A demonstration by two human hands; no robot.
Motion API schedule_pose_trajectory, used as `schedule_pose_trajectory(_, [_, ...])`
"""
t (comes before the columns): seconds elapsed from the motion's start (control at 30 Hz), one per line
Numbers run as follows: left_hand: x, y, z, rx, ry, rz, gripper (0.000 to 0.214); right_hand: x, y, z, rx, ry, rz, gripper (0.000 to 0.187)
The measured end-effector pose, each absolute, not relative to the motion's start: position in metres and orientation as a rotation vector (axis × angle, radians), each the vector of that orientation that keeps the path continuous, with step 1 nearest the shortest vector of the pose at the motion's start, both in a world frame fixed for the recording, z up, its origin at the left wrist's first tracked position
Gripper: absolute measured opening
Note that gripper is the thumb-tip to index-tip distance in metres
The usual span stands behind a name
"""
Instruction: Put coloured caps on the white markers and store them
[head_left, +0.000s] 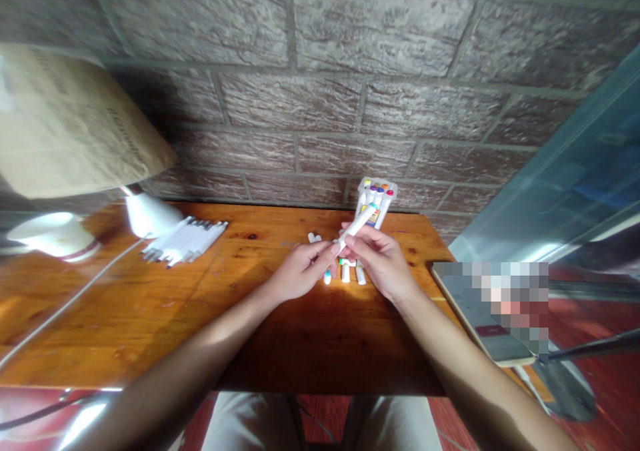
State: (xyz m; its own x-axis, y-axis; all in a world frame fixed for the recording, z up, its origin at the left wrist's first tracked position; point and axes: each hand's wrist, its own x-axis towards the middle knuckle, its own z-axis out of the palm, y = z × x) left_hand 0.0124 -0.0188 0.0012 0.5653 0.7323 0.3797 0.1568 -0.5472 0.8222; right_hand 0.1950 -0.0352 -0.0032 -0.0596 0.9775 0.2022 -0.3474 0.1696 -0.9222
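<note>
A white marker point(359, 223) with a teal tip at its upper end slants up to the right between my two hands. My left hand point(306, 268) pinches its lower end with closed fingers. Closed around the same marker, just above, is my right hand point(381, 259). Beneath the hands, several white markers lie on the table, among them one with a blue end point(327, 277) and one with a green end point(346, 262); the hands partly cover them. Right behind stands a clear case point(393, 185) holding several markers with coloured ends.
A row of white markers point(187, 241) lies left on the wooden table point(250, 331). Beside it are a lamp with a white base point(145, 214) and brown paper shade point(75, 124), a white cup point(55, 234) and a cable point(75, 301). A tablet-like device point(480, 324) sits at the right edge.
</note>
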Motion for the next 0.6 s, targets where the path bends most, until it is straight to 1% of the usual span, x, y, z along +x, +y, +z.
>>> schedule_pose_trajectory(0.2, [0.0137, -0.0191, -0.0023, 2.015, 0.686, 0.958, 0.035, 0.1929, -0.0359, -0.0033, -0.835, -1.091, 1.231, 0.023])
schedule_pose_trajectory(0.37, [0.0134, -0.0205, -0.0014, 2.006, 0.646, 0.933, 0.035, 0.1909, -0.0367, -0.0029, -0.818, -1.136, 1.22, 0.021])
schedule_pose_trajectory(0.43, [0.0138, -0.0209, -0.0016, 1.975, 0.63, 0.915, 0.038, 0.1902, -0.0366, -0.0024, -0.811, -1.137, 1.225, 0.021])
schedule_pose_trajectory(0.6, [0.0146, -0.0197, -0.0038, 1.841, 0.639, 0.876, 0.058, 0.1892, -0.0372, -0.0009, -0.796, -1.108, 1.246, 0.022])
